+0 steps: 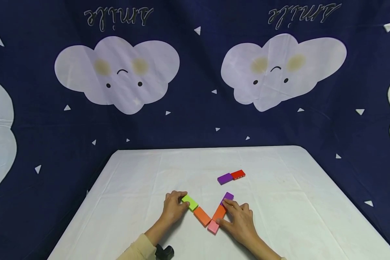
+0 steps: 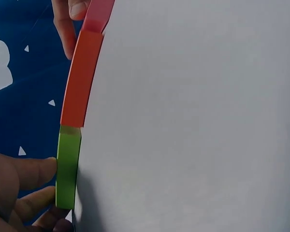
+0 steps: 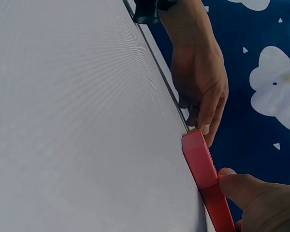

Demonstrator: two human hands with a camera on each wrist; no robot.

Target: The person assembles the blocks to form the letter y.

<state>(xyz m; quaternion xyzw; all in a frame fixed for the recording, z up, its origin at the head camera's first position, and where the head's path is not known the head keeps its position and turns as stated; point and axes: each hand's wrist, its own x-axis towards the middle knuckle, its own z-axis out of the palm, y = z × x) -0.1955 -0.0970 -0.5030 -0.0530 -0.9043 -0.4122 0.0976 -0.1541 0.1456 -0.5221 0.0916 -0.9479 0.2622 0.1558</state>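
Five flat rectangular blocks form a V on the white table in the head view. My left hand (image 1: 174,207) pinches the lime green block (image 1: 190,203) at the V's upper left end, thumb on one side and fingers on the other. An orange block (image 1: 202,216) touches it and leads down to a pink block (image 1: 213,227) at the point. Up the right side run a second orange block (image 1: 219,213) and a purple block (image 1: 227,196). My right hand (image 1: 242,220) grips this side, thumb near the pink-orange joint, fingertips by the purple block.
Farther back lie another purple block (image 1: 225,178) and a red block (image 1: 238,174) with pale dots on its side, end to end. A black object (image 1: 164,252) sits by the left sleeve. Behind the white table (image 1: 133,173) hangs a dark blue cloud-patterned cloth (image 1: 195,72).
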